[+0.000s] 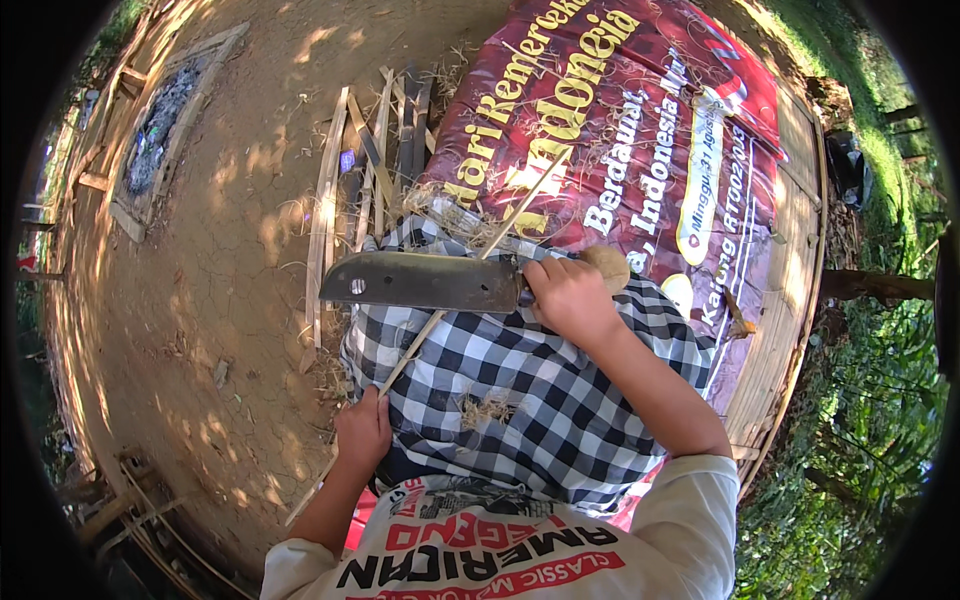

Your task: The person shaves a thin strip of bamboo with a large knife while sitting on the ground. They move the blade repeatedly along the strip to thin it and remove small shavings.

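My right hand point(568, 297) is wrapped round the handle of a wide dark machete point(430, 283), whose blade points left across my lap. Beneath the blade runs a long thin bamboo strip point(410, 352), slanting from lower left to upper right. My left hand point(362, 432) grips that strip near its lower part, fingers closed. The blade crosses over the strip; whether they touch I cannot tell. A black-and-white checked cloth point(560, 400) covers my lap, with a few curled shavings point(486, 410) lying on it.
A red printed banner point(600, 130) spreads over a bamboo-slat platform point(775, 350) on the right. Several split bamboo pieces point(330, 200) lie on the dirt ground point(230, 300) ahead. A framed ash pit point(160, 120) is at far left. Green plants grow beyond the platform.
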Demonstrator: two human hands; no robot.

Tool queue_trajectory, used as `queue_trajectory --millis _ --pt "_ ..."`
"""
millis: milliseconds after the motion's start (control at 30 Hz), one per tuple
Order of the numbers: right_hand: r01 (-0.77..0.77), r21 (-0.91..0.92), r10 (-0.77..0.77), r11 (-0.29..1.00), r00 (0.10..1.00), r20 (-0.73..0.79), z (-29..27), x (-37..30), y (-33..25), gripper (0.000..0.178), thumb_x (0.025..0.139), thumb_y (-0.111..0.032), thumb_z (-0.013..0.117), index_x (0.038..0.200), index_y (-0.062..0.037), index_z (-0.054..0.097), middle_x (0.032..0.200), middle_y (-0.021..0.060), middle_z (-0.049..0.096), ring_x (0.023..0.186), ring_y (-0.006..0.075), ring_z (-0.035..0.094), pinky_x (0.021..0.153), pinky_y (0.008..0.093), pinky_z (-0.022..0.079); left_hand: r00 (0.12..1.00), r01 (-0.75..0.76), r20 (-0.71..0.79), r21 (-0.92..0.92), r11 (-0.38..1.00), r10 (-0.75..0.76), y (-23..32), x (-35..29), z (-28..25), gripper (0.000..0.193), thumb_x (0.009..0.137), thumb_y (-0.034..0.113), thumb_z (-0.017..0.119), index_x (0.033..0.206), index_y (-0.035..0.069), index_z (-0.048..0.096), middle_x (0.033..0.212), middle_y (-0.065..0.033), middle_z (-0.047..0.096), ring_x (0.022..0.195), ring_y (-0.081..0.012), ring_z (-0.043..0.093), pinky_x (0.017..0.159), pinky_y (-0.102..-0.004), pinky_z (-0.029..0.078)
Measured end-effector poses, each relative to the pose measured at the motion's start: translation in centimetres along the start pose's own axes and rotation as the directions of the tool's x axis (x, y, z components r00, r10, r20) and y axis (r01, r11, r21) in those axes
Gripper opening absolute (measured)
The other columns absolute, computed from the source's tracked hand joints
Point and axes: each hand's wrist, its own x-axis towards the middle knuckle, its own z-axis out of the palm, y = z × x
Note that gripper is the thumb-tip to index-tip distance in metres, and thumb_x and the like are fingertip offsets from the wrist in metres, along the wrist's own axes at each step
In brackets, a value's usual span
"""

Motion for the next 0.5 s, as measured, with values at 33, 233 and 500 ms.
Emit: queue_trajectory --millis 33,233,500 --pt "0.016 -0.027 -0.017 0.999 1.0 -0.02 0.3 0.1 0.8 0.022 0.066 -0.012 0.065 0.083 -0.0058 0.054 0.07 0.0053 0.054 0.064 0.0206 0.06 0.057 0.0326 0.05 1.0 -0.017 -0.018 0.0 1.0 0.017 0.1 0.1 -0.1 0.02 0.095 0.022 0.046 0.086 0.004 0.05 0.059 -0.0222 0.055 0.056 -0.0428 0.058 0.054 -0.0505 0.045" --pt "-0.01 -0.039 0.008 0.999 0.998 -0.064 1.3 -0.3 4.0 0.036 0.054 -0.01 0.069 0.088 -0.0067 0.056 0.074 0.0058 0.054 0.068 0.0234 0.059 0.062 0.0359 0.048 1.0 0.007 0.02 0.018 1.0 -0.008 1.0 0.6 -0.7 0.018 0.095 0.02 0.05 0.087 0.003 0.05 0.057 -0.0192 0.056 0.053 -0.0385 0.058 0.05 -0.046 0.045" --pt "-0.563 -0.21 0.541 0.799 0.827 -0.153 -1.3 -1.7 11.0 0.025 0.066 -0.009 0.069 0.087 -0.0075 0.056 0.075 0.0116 0.06 0.067 0.0337 0.063 0.06 0.0454 0.05 0.998 0.041 0.046 -0.014 0.999 -0.04 0.4 0.5 -0.7 0.019 0.095 0.02 0.05 0.088 0.002 0.049 0.058 -0.0202 0.056 0.054 -0.0399 0.058 0.051 -0.0474 0.045"
